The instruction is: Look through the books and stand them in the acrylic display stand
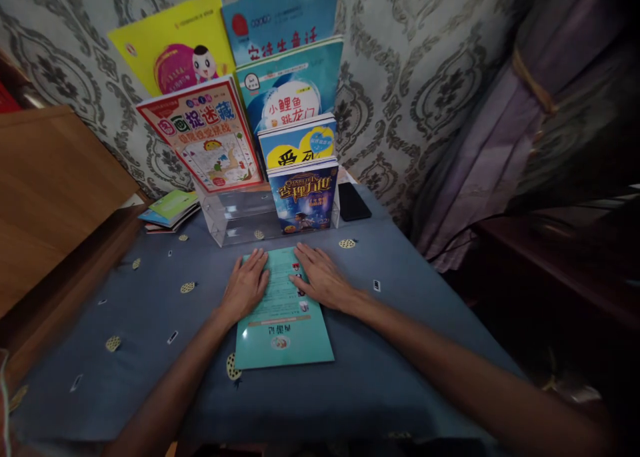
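Touching a flat, shiny, blue-green paper book (286,347) with upside-down writing; using bare left hand (246,286) and right hand (321,278), with grip laid flat, holding nothing.

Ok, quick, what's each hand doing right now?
Left hand: open, resting at the left edge of the flat teal book.
Right hand: open, resting at its right edge.

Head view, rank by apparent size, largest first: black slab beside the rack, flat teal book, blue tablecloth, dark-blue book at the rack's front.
1. Blue tablecloth
2. Flat teal book
3. Dark-blue book
4. Black slab
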`<action>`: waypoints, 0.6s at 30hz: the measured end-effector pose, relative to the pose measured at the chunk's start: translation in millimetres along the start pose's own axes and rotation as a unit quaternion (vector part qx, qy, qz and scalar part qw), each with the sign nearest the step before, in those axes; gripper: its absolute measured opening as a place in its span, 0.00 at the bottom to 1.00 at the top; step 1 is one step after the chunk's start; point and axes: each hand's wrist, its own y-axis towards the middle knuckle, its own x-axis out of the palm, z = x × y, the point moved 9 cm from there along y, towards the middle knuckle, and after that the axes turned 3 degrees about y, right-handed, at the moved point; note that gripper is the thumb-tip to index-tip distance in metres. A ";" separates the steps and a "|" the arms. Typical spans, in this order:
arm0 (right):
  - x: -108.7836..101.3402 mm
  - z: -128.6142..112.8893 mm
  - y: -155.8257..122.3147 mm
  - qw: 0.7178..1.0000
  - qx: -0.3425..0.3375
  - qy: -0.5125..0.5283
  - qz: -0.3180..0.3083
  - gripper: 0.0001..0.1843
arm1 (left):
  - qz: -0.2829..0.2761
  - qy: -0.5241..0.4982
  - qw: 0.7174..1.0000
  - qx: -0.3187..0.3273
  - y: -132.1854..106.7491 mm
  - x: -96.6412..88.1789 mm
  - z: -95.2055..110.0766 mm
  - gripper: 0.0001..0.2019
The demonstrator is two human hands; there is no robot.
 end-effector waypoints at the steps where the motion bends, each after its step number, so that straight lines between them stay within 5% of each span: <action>1: -0.1 0.0 0.0 1.000 0.003 0.000 0.000 0.35 | -0.011 0.003 1.000 0.015 3.7 1.4 5.3 0.24; 9: -2.2 -1.1 0.0 1.000 -0.004 0.029 0.012 0.39 | -0.059 -0.025 0.990 0.123 31.3 18.3 35.7 0.26; 18: -1.1 3.4 2.1 0.998 -0.018 0.054 0.016 0.41 | -0.084 -0.047 0.982 0.165 30.4 15.9 44.4 0.26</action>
